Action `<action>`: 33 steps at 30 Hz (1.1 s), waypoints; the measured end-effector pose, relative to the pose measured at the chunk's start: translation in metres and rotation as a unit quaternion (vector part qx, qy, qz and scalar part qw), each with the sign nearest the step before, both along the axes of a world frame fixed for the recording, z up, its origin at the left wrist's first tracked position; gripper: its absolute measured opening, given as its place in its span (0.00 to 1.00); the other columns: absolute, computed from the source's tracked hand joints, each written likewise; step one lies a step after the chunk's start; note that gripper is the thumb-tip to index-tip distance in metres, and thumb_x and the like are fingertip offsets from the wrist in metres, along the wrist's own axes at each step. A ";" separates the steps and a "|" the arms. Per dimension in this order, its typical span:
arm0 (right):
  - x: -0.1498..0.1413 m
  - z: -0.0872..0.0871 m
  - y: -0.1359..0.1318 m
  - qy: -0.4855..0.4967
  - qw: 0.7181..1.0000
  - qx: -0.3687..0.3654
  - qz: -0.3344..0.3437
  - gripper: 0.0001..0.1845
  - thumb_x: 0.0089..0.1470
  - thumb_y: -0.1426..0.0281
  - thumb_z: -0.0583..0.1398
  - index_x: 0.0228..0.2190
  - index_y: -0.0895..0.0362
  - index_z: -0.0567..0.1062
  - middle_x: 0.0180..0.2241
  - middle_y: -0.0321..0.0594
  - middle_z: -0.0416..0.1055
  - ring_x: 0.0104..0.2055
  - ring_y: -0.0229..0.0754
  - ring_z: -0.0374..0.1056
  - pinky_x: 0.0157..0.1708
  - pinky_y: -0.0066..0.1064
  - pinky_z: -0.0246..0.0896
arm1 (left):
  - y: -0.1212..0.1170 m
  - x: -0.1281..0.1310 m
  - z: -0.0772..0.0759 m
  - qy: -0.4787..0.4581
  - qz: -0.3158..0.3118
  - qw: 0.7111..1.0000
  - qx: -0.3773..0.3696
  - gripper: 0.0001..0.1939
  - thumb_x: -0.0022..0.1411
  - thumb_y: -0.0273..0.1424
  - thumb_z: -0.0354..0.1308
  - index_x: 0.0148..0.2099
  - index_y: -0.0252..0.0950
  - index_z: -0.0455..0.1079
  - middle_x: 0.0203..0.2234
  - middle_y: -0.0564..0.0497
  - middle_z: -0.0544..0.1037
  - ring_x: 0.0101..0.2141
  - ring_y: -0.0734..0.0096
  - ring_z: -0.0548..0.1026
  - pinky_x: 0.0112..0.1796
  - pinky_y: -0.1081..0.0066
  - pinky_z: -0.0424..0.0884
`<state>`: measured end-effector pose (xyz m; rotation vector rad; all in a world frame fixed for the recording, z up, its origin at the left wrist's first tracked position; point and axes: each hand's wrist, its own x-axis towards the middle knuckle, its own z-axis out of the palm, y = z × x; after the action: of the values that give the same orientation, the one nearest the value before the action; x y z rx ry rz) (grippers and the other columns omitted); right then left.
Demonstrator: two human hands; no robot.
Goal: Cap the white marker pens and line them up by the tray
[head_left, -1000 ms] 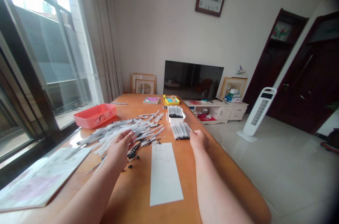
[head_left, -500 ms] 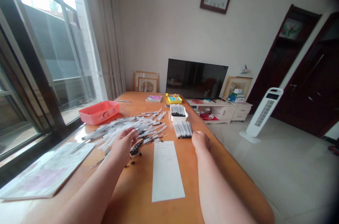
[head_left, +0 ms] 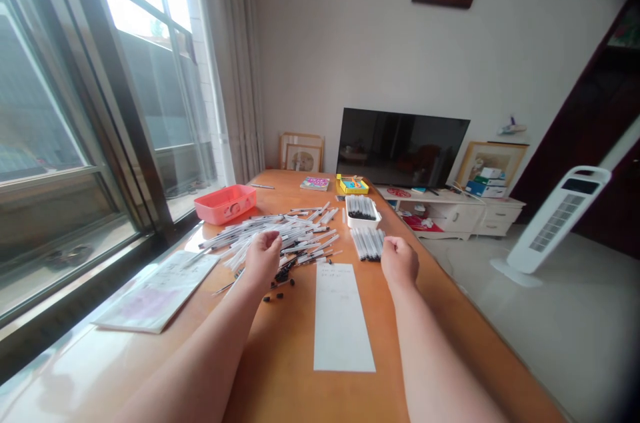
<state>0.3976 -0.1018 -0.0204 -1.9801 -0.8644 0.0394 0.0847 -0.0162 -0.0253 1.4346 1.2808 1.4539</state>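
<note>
My left hand is over the near edge of a loose pile of clear pen parts, its fingers curled together. Whatever it may hold is hidden behind the fingers. Beside a row of pens with black ends, my right hand is closed, thumb against the fingers. I cannot make out anything in it. Behind that row, a white container holds more pens, black ends towards me. Several small black caps lie near my left hand. A paper strip with handwriting lies between my forearms.
A red plastic basket stands at the left edge beyond an open booklet. Towards the far end are a yellow box, a colourful book and a lone pen. A white tower fan stands right of the table.
The view has turned left. My right hand was at a pen at the row's right end and is now beside the row, fingers closed. My left hand stays by the pile.
</note>
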 end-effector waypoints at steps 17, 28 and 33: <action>-0.045 0.001 0.000 -0.017 0.991 0.032 0.129 0.14 0.57 0.65 0.55 0.36 0.50 0.81 0.36 0.39 0.80 0.39 0.48 0.73 0.35 0.33 0.60 | -0.009 0.005 -0.007 0.537 0.014 0.843 0.042 0.17 0.67 0.33 0.49 0.47 0.45 0.80 0.59 0.43 0.74 0.66 0.36 0.56 0.62 0.32 0.41; -0.052 0.003 0.000 -0.039 0.986 0.048 0.154 0.12 0.57 0.67 0.56 0.35 0.52 0.81 0.36 0.39 0.80 0.37 0.46 0.73 0.35 0.33 0.60 | -0.013 0.007 0.006 0.515 0.055 0.854 0.055 0.14 0.67 0.34 0.50 0.42 0.42 0.78 0.51 0.42 0.78 0.59 0.43 0.64 0.62 0.40 0.48; -0.066 0.006 -0.002 0.001 0.972 0.070 0.224 0.12 0.58 0.64 0.57 0.35 0.53 0.81 0.36 0.39 0.80 0.39 0.46 0.73 0.39 0.33 0.62 | -0.015 0.011 0.008 0.438 -0.015 0.887 0.147 0.14 0.70 0.35 0.49 0.44 0.41 0.77 0.46 0.44 0.80 0.51 0.54 0.72 0.57 0.57 0.62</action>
<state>0.3316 -0.1037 -0.0145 -1.6225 -1.2627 0.2330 0.0962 -0.0311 -0.0168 2.4707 1.5607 0.9993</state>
